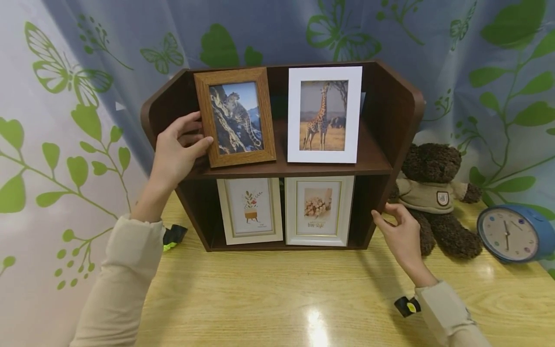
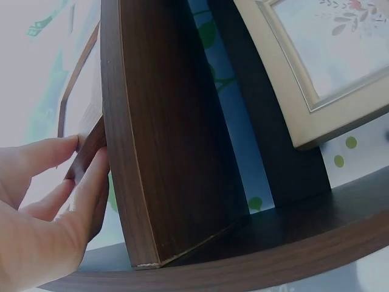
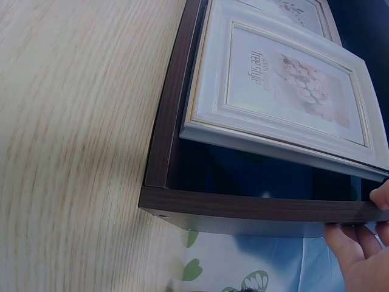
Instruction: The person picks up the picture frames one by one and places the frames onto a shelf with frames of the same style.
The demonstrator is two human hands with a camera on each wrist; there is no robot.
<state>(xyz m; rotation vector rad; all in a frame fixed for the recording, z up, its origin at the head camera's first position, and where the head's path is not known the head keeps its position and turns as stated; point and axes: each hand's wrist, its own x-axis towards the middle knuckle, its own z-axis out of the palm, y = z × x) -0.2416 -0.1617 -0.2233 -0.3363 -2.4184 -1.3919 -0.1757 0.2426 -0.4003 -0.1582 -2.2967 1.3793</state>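
My left hand (image 1: 175,149) holds the left edge of a brown wooden picture frame (image 1: 270,120) with a leopard picture, thumb in front and fingers at its side. That frame leans slightly on the upper shelf. In the left wrist view, the fingers (image 2: 85,188) are around the frame's edge beside the shelf's side panel (image 2: 170,152). My right hand (image 1: 401,236) pinches the front edge of the dark brown shelf's (image 1: 379,207) right side panel. Up close in the right wrist view, the right thumb (image 3: 382,196) lies inside the panel and the other fingers outside.
A white giraffe frame (image 1: 295,120) stands on the upper shelf's right. Below stand a cream plant frame (image 1: 223,212) and a white "free style" frame (image 1: 290,212). Right of the shelf sit a teddy bear (image 1: 433,164) and a blue clock (image 1: 511,233) on the wooden table (image 1: 260,299).
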